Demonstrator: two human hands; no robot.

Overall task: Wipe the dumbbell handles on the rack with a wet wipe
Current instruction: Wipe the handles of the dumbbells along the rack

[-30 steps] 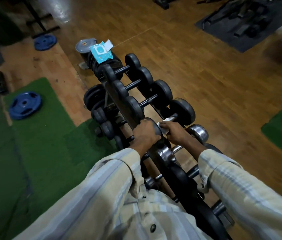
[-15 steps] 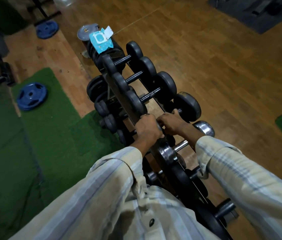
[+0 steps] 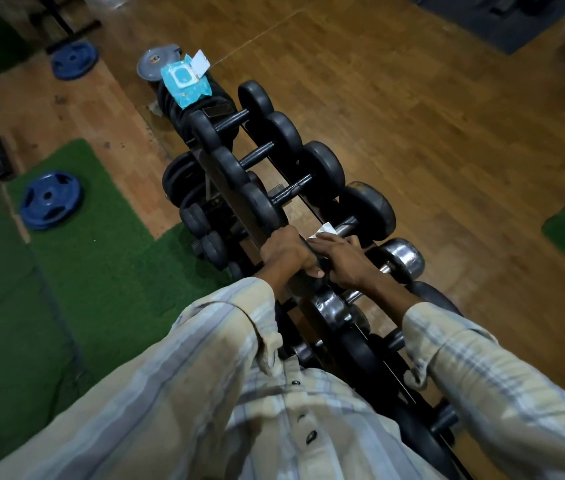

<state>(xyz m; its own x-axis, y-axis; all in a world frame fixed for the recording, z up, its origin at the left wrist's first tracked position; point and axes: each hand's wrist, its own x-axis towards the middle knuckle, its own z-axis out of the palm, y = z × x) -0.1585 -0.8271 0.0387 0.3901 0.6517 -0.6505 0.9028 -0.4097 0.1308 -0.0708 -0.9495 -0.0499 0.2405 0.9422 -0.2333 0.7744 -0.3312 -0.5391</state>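
A dark dumbbell rack (image 3: 225, 188) runs away from me, with several black dumbbells across its top. My left hand (image 3: 288, 252) grips the end of one dumbbell on the rack. Beside it my right hand (image 3: 341, 256) holds a white wet wipe (image 3: 324, 231) wrapped on the metal handle (image 3: 346, 226) of the fourth black dumbbell (image 3: 367, 209). Only a corner of the wipe shows past my fingers. A chrome dumbbell (image 3: 400, 259) lies just nearer to me.
A blue pack of wet wipes (image 3: 185, 81) with its flap open lies on the far end of the rack. Two blue weight plates (image 3: 50, 199) (image 3: 73, 60) lie on the floor at left, a grey plate (image 3: 156, 64) behind the rack. Green turf mats lie at left and right.
My right hand has slid along the handle, and a corner of the wipe shows again past my fingers. My left hand keeps its grip. The camera has tilted down a little.
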